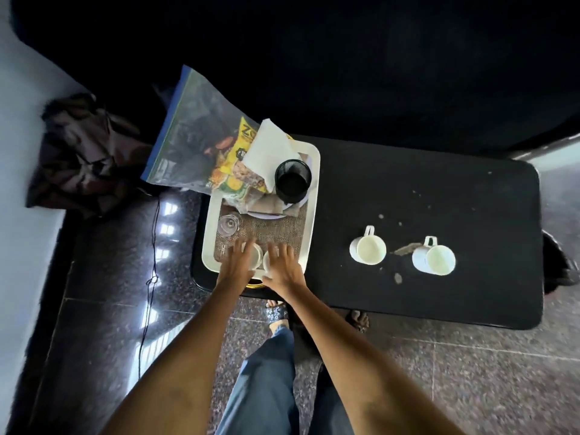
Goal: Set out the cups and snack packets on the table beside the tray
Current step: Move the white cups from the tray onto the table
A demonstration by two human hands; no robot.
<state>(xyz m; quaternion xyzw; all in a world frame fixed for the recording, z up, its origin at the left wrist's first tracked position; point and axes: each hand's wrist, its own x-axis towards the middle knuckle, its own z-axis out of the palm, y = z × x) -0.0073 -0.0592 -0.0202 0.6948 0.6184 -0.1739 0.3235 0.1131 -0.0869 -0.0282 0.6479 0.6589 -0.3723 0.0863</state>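
Observation:
A white tray [314, 196] sits at the left end of the black table [439, 189]. At its near edge stand two white cups. My left hand [238, 262] covers one white cup [255, 257] and my right hand [282, 265] covers the other white cup [267, 262]; fingers spread over the rims, and a firm grip cannot be made out. Two more white cups [368, 250] [434, 260] stand on the table to the right of the tray. Snack packets [232, 171] lie at the tray's far end inside a clear zip bag [191, 133].
The tray also holds a black mesh pot [293, 180], a white paper [270, 146], a plate and a clear glass [228, 226]. Crumbs and a smear mark the table near the cups. A dark bag [84, 152] lies on the floor at left; my feet are under the table's near edge.

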